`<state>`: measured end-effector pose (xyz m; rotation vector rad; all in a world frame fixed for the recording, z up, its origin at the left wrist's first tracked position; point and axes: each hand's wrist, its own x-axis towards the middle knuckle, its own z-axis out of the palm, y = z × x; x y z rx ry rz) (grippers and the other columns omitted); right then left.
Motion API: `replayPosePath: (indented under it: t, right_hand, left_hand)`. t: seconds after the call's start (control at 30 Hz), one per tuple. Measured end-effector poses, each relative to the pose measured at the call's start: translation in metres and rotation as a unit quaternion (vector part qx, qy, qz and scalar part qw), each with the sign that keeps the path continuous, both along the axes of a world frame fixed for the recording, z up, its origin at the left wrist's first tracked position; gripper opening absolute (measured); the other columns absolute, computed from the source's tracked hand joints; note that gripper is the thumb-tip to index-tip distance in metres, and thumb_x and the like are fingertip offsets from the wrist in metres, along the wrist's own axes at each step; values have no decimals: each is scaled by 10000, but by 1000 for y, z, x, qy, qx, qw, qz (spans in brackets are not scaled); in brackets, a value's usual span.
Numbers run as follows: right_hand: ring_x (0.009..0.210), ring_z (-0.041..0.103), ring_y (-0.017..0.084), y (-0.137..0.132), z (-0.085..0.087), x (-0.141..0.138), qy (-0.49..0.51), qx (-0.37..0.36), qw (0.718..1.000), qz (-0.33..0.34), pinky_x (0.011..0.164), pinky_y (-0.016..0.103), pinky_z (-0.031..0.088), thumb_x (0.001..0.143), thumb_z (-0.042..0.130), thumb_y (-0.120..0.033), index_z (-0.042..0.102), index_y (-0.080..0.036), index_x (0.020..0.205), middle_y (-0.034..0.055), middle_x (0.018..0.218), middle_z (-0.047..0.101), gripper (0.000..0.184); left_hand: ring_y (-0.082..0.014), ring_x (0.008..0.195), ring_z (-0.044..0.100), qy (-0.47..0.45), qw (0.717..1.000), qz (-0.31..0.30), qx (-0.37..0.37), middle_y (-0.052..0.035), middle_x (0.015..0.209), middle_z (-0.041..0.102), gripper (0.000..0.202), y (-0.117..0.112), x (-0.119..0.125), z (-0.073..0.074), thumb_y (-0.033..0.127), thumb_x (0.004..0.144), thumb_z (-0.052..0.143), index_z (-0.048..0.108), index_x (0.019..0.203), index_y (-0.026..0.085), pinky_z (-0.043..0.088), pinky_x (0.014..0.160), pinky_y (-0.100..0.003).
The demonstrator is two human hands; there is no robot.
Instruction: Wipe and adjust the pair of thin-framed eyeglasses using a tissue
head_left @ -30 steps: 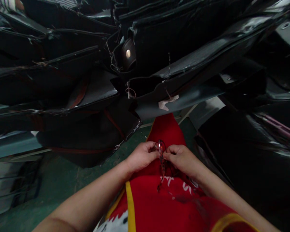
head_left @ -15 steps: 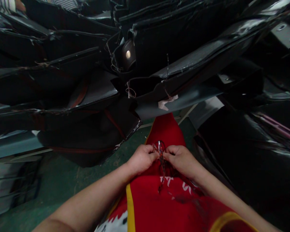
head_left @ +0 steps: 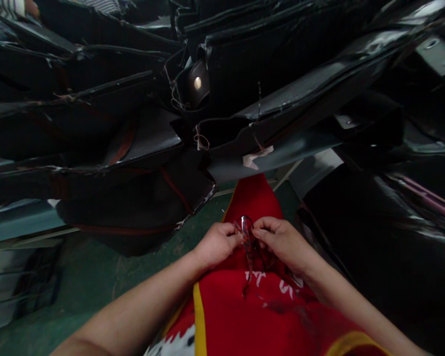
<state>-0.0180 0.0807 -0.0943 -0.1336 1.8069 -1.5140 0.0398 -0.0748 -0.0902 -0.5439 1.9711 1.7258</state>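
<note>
In front of my red apron (head_left: 244,316) I hold what looks like a pair of eyeglasses (head_left: 248,247) with a mottled reddish-brown frame and a shiny top. One thin arm of it hangs down toward the apron's lettering. My left hand (head_left: 219,243) pinches the left side between thumb and forefinger. On the other side, my right hand (head_left: 280,242) has its thumb and forefinger pinched together at the frame's right edge. The fingers partly hide the lenses.
Several dark bags (head_left: 133,207) with brown trim lie piled across the bench ahead. More dark pieces (head_left: 385,237) stand at my right, with a pink strip (head_left: 430,195) on top. Another person's striped sleeve (head_left: 2,12) shows at the far left. Green floor (head_left: 104,291) lies below.
My right hand has shifted slightly up and to the right, its fingers now at the edge of the eyeglasses. My left hand stays almost where it was.
</note>
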Motion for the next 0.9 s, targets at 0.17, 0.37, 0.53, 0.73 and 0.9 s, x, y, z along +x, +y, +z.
replayPosePath:
  t: [0.17, 0.37, 0.53, 0.73, 0.9]
  right_hand:
    - [430, 383, 80, -2, -3, 2, -9, 1, 1000, -7, 407, 189, 283, 643, 500, -342, 509, -158, 667, -32, 494, 467, 186]
    - [461, 393, 81, -2, 0, 1, -8, -13, 1000, -10, 445, 193, 290, 624, 504, -351, 511, -152, 659, -30, 505, 476, 202]
    - [444, 386, 83, 0, 1, 2, -24, 4, 1000, 3, 433, 201, 293, 640, 507, -383, 527, -152, 666, -32, 506, 465, 234]
    - [457, 375, 84, 1, 0, 4, 10, 28, 999, 18, 442, 204, 290, 642, 489, -382, 514, -154, 616, -32, 499, 446, 230]
    - [479, 389, 88, 2, -5, 4, 37, 24, 999, 26, 464, 207, 298, 678, 488, -374, 526, -153, 627, -31, 513, 454, 229]
  left_hand:
    - [-69, 453, 299, -1, 1000, 4, 26, 48, 500, 402, 269, -1, 1, -1, 388, 662, 567, 561, 654, 120, 203, 439, -202]
    - [-70, 443, 314, 1, 999, 6, 36, 39, 505, 418, 237, -2, 1, -1, 351, 669, 551, 559, 665, 114, 223, 435, -197]
    - [-73, 447, 322, 2, 1000, 12, 24, 39, 512, 426, 218, -2, 2, -4, 334, 678, 536, 556, 679, 117, 231, 431, -199]
    - [-70, 455, 322, 12, 1000, 2, 2, 39, 512, 430, 228, -1, 3, -2, 342, 685, 534, 557, 668, 116, 223, 439, -199]
    - [-63, 406, 311, 7, 1000, 14, -5, 54, 449, 403, 297, 1, 1, 11, 414, 716, 510, 504, 609, 137, 214, 418, -191]
